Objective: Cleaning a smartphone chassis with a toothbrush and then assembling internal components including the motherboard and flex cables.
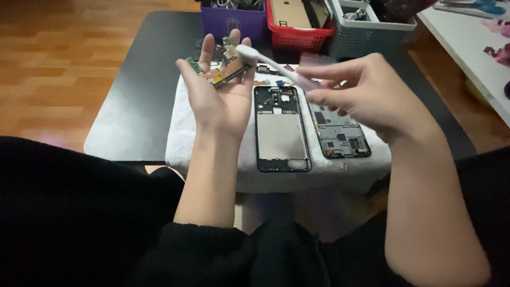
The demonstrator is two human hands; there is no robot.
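My left hand (pixel 218 98) is palm up above the left part of a white towel (pixel 212 162), with a small green and copper circuit board (pixel 226 69) resting on its fingers. My right hand (pixel 356 93) holds a white toothbrush (pixel 268 62) by the handle; its head lies over the board's upper end. On the towel below lie an opened black phone frame (pixel 281 130) and, to its right, a second phone part (pixel 340 135) with exposed electronics, partly hidden by my right hand.
The towel lies on a dark low table (pixel 138 101). At the table's back stand a purple box (pixel 231 21), a red basket (pixel 297 32) and a grey basket (pixel 366 29). Small loose parts (pixel 271 79) sit on the towel's far edge. A white table (pixel 473 48) is at right.
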